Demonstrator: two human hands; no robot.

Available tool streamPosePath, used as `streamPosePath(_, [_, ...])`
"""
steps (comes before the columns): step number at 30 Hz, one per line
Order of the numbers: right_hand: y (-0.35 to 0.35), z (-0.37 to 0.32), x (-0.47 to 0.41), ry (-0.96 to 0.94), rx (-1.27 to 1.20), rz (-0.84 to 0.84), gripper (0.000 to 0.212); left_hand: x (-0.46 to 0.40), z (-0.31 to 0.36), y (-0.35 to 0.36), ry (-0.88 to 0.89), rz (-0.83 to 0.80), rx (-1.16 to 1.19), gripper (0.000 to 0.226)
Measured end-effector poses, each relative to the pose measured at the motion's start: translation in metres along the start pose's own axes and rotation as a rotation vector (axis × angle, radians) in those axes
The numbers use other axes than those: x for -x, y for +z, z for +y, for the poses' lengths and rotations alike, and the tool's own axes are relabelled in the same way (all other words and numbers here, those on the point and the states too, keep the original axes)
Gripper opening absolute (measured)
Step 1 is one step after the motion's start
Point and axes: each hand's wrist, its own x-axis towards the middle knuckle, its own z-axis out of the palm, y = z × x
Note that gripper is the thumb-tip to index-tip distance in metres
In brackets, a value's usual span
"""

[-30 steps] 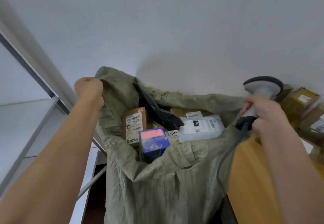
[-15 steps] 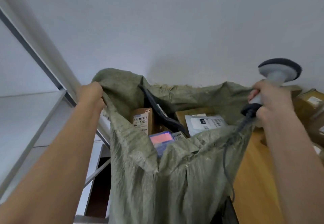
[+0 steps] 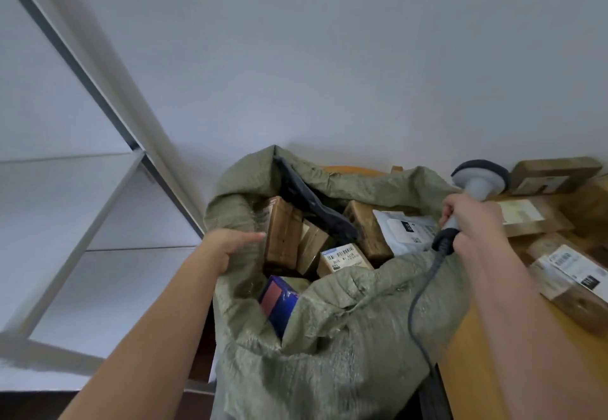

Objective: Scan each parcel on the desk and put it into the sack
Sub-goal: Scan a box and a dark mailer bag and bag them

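Note:
An olive woven sack (image 3: 345,337) stands open beside the wooden desk (image 3: 487,370). Inside it lie brown cardboard parcels (image 3: 283,238), a blue box (image 3: 279,301), a black poly bag (image 3: 312,205) and a white mailer (image 3: 404,232). My left hand (image 3: 230,245) rests at the sack's left rim, fingers stretched toward a brown parcel, holding nothing that I can see. My right hand (image 3: 470,222) is shut on the grey barcode scanner (image 3: 477,186) and presses on the sack's right rim. More brown parcels (image 3: 572,281) lie on the desk at the right.
A white wall fills the upper view. A grey metal shelf frame (image 3: 98,195) stands left of the sack. The scanner's dark cable (image 3: 418,314) hangs down over the sack's front.
My left hand has let go of the sack's rim and now points inward with fingers apart. The sack has sunk and its mouth is wider. My right hand dropped lower with the scanner.

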Motion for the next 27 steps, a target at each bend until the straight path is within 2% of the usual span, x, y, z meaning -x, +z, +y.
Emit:
streamPosePath(4, [0.003,-0.002,0.002,-0.009,0.044,-0.018,0.022,0.002,-0.025,-0.001,-0.179,-0.081,-0.094,0.04])
streamPosePath(6, [0.005,-0.004,0.0,-0.007,0.052,-0.028,0.023,0.005,-0.009,-0.011,-0.091,-0.114,0.013,0.019])
streamPosePath(8, [0.007,-0.008,0.0,-0.013,0.052,-0.041,0.021,0.015,0.023,-0.025,0.036,-0.082,0.163,0.007])
streamPosePath(10, [0.012,-0.008,0.0,-0.015,0.027,-0.068,0.012,0.022,0.043,-0.04,0.103,0.017,0.262,0.014])
streamPosePath(12, [0.016,-0.005,0.0,-0.009,-0.001,-0.106,0.02,0.026,0.04,-0.044,0.079,0.1,0.213,0.029])
streamPosePath(15, [0.018,-0.004,0.001,0.009,-0.007,-0.151,0.019,0.033,0.033,-0.043,0.068,0.08,0.211,0.032])
streamPosePath(19, [0.013,-0.006,-0.003,-0.003,-0.023,-0.088,0.028,0.033,0.042,-0.046,0.113,0.139,0.297,0.04])
streamPosePath(25, [0.007,-0.002,-0.006,-0.015,-0.007,-0.027,0.017,0.021,0.022,-0.022,0.127,0.232,0.102,0.034])
streamPosePath(27, [0.0,0.0,-0.008,-0.067,-0.001,0.022,0.019,0.014,0.023,-0.02,0.139,0.317,0.094,0.054])
